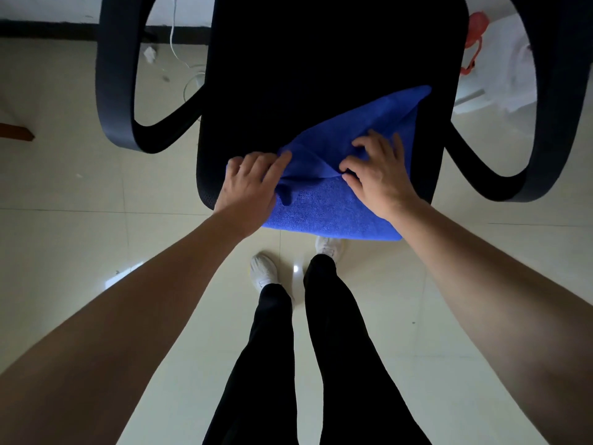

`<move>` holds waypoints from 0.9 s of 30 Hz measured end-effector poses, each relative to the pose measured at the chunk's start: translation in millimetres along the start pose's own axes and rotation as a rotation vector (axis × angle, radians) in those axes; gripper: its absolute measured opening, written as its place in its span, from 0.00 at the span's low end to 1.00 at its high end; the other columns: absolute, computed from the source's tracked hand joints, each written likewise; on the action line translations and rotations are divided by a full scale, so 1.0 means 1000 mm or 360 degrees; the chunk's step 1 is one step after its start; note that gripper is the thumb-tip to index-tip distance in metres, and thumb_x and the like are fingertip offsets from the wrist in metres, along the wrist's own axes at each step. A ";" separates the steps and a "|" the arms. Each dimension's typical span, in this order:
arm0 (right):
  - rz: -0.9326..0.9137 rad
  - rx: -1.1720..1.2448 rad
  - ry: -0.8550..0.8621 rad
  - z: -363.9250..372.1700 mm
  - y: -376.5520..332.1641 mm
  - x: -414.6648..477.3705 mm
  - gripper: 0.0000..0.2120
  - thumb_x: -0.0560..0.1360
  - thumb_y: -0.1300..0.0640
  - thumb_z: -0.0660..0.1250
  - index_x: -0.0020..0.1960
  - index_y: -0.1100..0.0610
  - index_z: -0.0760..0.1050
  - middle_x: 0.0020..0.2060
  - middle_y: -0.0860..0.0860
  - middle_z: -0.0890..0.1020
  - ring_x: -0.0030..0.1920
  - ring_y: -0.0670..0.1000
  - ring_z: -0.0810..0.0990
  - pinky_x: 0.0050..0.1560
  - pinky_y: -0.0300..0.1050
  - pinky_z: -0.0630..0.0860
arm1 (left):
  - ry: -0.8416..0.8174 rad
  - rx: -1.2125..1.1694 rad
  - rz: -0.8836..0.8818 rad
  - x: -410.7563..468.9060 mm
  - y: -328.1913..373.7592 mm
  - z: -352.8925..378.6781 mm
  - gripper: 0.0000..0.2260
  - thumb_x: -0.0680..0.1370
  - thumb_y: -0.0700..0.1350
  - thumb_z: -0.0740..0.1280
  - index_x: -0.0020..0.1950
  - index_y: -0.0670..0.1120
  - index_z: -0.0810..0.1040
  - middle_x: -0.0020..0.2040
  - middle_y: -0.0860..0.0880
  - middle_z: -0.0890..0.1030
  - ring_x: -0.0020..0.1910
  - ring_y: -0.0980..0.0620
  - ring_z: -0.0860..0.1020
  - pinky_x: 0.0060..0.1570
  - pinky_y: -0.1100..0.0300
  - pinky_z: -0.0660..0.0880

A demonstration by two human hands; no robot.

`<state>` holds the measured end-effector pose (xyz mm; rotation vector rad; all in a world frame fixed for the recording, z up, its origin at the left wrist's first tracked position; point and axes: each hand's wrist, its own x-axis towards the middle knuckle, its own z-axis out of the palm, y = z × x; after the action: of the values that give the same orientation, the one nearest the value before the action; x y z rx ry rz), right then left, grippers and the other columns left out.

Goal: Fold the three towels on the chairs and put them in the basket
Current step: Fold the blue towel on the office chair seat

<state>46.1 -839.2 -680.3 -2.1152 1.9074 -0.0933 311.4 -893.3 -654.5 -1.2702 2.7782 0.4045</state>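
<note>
A blue towel lies on the seat of a black office chair, its near edge hanging over the seat's front. One flap is folded diagonally toward the back right. My left hand pinches the towel's left side at a bunched fold. My right hand presses on the towel's right part, fingertips gripping the fold's crease. No basket and no other towels are in view.
The chair's two looped black armrests flank the seat. My legs and white shoes stand on pale floor tiles just before the chair. A white cable, a red object and a wooden piece lie farther off.
</note>
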 end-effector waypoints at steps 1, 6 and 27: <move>0.0025 0.0011 -0.0005 0.001 -0.002 0.000 0.05 0.73 0.57 0.73 0.49 0.55 0.80 0.58 0.60 0.77 0.67 0.66 0.72 0.66 0.75 0.62 | 0.0064 0.0037 0.0081 -0.004 -0.001 0.002 0.29 0.70 0.39 0.70 0.72 0.44 0.70 0.59 0.43 0.79 0.57 0.40 0.76 0.56 0.46 0.69; 0.0024 -0.0038 0.0038 0.001 -0.013 0.003 0.09 0.71 0.60 0.71 0.50 0.54 0.78 0.59 0.59 0.76 0.70 0.63 0.70 0.71 0.73 0.56 | 0.0210 -0.0004 0.0185 -0.013 -0.002 0.009 0.28 0.71 0.35 0.70 0.71 0.44 0.72 0.54 0.45 0.80 0.50 0.43 0.77 0.54 0.49 0.71; 0.0111 0.0108 0.0231 -0.028 -0.014 0.093 0.13 0.76 0.52 0.65 0.53 0.60 0.79 0.50 0.59 0.79 0.49 0.63 0.79 0.50 0.53 0.74 | 0.0483 -0.1082 -0.1241 0.071 -0.031 -0.056 0.11 0.76 0.44 0.63 0.56 0.43 0.75 0.39 0.52 0.76 0.39 0.51 0.72 0.40 0.61 0.66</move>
<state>63.8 -934.5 -664.0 -2.0453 2.0267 -0.3002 290.5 -979.6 -618.7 -2.5711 2.0889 1.1968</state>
